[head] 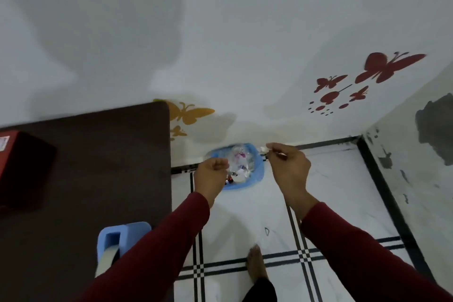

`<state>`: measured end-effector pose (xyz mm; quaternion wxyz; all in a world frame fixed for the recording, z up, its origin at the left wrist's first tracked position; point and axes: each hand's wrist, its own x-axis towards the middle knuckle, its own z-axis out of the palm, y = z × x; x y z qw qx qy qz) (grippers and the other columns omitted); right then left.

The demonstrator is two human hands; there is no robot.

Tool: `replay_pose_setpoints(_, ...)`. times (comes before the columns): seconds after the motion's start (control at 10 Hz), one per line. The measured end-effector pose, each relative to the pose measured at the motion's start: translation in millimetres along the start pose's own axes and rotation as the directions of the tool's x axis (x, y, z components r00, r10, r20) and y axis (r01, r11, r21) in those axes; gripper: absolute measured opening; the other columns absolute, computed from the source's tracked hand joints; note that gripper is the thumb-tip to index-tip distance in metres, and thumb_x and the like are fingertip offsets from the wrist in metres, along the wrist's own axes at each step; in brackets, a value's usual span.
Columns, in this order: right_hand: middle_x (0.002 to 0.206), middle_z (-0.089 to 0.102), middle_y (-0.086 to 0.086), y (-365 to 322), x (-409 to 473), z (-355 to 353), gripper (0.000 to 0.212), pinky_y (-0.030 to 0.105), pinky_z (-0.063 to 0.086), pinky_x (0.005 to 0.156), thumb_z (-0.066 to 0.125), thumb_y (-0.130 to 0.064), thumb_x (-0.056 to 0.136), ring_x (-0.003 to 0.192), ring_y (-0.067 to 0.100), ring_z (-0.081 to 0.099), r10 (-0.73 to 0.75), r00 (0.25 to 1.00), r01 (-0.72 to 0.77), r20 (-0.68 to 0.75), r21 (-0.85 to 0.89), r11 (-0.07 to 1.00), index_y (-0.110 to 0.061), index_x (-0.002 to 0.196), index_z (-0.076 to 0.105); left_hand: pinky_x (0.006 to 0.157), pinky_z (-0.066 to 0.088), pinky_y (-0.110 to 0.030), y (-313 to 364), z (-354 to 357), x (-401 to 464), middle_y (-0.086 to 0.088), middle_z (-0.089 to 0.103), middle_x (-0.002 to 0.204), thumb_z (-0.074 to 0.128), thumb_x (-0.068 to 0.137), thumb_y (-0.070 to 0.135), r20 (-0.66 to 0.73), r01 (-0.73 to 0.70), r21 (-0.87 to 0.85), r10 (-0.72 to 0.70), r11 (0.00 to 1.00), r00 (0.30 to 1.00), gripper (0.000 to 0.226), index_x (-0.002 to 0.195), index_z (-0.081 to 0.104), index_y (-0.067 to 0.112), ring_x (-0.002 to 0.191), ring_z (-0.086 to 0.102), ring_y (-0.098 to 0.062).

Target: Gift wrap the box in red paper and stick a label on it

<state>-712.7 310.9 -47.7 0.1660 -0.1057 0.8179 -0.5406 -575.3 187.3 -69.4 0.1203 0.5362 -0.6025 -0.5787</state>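
The box wrapped in red paper (22, 167) lies at the left edge of the dark brown table (103, 174), with a white label on its top face. Both my hands are held out over a blue waste bin (257, 174) on the floor, away from the box. My left hand (213, 174) is loosely closed, and I cannot make out anything in it. My right hand (286, 164) pinches a small white scrap of paper (264, 148) between thumb and fingertips above the bin's far rim.
A blue tape dispenser (122, 240) with a roll of tape stands at the table's near edge. The bin holds crumpled clear plastic and scraps. My bare foot (256, 265) rests on the white tiled floor. A white wall with butterfly stickers stands behind.
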Motion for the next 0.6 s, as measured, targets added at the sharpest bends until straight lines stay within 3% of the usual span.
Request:
replay_pose_setpoints(0.1, 0.094, 0.077, 0.001, 38.8, 51.0, 36.4, 0.022, -0.001, 0.042, 0.077, 0.072, 0.002, 0.086, 0.082, 0.010, 0.070, -0.154, 0.987, 0.151, -0.047, -0.076, 0.986, -0.015, 0.094, 0.083, 0.082, 0.049, -0.018, -19.4, 19.5, 53.4, -0.001, 0.076, 0.102, 0.063, 0.094, 0.005, -0.052, 0.082, 0.104, -0.077, 0.991, 0.996, 0.019, 0.093, 0.076, 0.018, 0.096, 0.069, -0.016)
replay_pose_setpoints(0.2, 0.096, 0.075, 0.008, 90.3, 89.0, 82.1, 0.021, -0.002, 0.039, 0.083, 0.070, 0.008, 0.085, 0.085, 0.009, 0.065, -0.244, 0.970, 0.236, -0.024, -0.164, 0.958, -0.005, 0.098, 0.082, 0.070, 0.044, -0.009, -47.2, 34.4, 101.6, 0.003, 0.074, 0.103, 0.063, 0.096, 0.011, -0.098, 0.124, 0.164, -0.109, 0.979, 0.989, 0.017, 0.101, 0.078, 0.017, 0.090, 0.063, -0.009)
replay_pose_setpoints(0.3, 0.107, 0.074, 0.016, 168.5, 131.9, 131.4, 0.022, 0.005, 0.040, 0.091, 0.069, 0.006, 0.089, 0.096, 0.018, 0.069, -0.206, 0.971, 0.233, 0.125, -0.272, 0.934, 0.000, 0.108, 0.079, 0.079, 0.042, -0.018, -86.2, 50.1, 148.3, 0.002, 0.072, 0.099, 0.062, 0.097, 0.013, -0.127, 0.173, 0.211, -0.148, 0.962, 0.981, 0.018, 0.101, 0.079, 0.016, 0.093, 0.062, -0.013)
replay_pose_setpoints(0.4, 0.122, 0.073, 0.021, 236.1, 160.3, 156.6, 0.032, 0.032, 0.049, 0.096, 0.064, 0.001, 0.094, 0.110, 0.038, 0.069, 0.058, 0.948, 0.080, 0.313, -0.412, 0.908, -0.003, 0.125, 0.072, 0.081, 0.047, -0.024, -118.9, 60.8, 177.1, -0.001, 0.071, 0.098, 0.061, 0.098, 0.012, -0.171, 0.232, 0.218, -0.197, 0.948, 0.965, 0.017, 0.098, 0.078, 0.010, 0.093, 0.062, -0.016)
replay_pose_setpoints(0.5, 0.128, 0.070, 0.020, 260.2, 179.4, 151.9, 0.037, 0.024, 0.044, 0.092, 0.058, 0.001, 0.097, 0.109, 0.038, 0.068, 0.219, 0.933, -0.063, 0.285, -0.469, 0.881, -0.006, 0.131, 0.069, 0.083, 0.047, -0.024, -136.6, 67.9, 189.1, 0.001, 0.069, 0.098, 0.061, 0.098, 0.009, -0.182, 0.274, 0.182, -0.241, 0.944, 0.953, 0.017, 0.098, 0.077, 0.013, 0.094, 0.061, -0.016)
replay_pose_setpoints(0.6, 0.133, 0.070, 0.012, 253.4, 198.6, 137.5, 0.041, 0.012, 0.035, 0.086, 0.051, 0.006, 0.093, 0.122, 0.030, 0.064, 0.311, 0.918, -0.166, 0.247, -0.473, 0.865, -0.006, 0.126, 0.073, 0.084, 0.049, -0.029, -127.4, 76.6, 189.4, -0.001, 0.068, 0.092, 0.061, 0.099, 0.013, -0.209, 0.255, 0.163, -0.219, 0.953, 0.953, 0.020, 0.083, 0.071, 0.018, 0.092, 0.061, -0.018)
